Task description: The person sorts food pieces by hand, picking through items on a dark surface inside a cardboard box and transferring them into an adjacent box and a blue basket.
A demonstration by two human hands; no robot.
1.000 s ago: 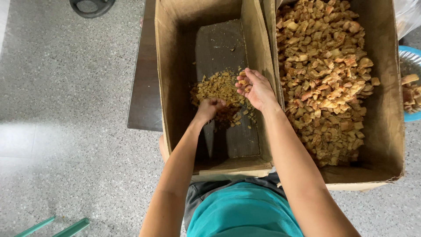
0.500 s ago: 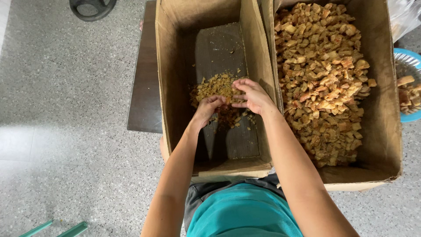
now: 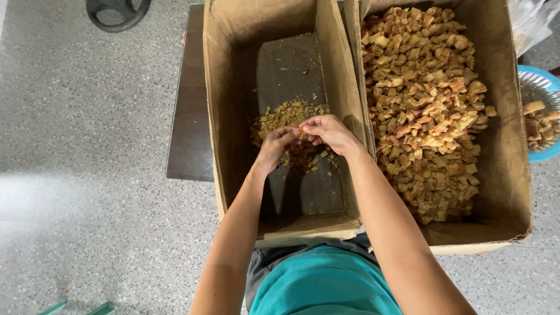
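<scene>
Both my hands are inside the left cardboard box (image 3: 224,111), over a small heap of golden-brown crumbly bits (image 3: 280,115). My left hand (image 3: 277,147) and my right hand (image 3: 328,130) meet fingertip to fingertip and pinch a small brown chunk (image 3: 303,127) between them. Loose crumbs lie on the dark bottom of the box under my hands. The right cardboard box (image 3: 507,146) stands against the left one and is filled with several larger golden-brown chunks (image 3: 429,111).
The boxes rest on a dark low board (image 3: 189,111) on a speckled grey floor (image 3: 87,146). A blue basin (image 3: 539,114) with more chunks sits at the right edge. A black round object (image 3: 116,11) lies top left, and a clear plastic bag (image 3: 531,20) top right.
My right hand has come down from the box divider toward the left hand. The two hands now meet over the heap, pinching a piece together.
</scene>
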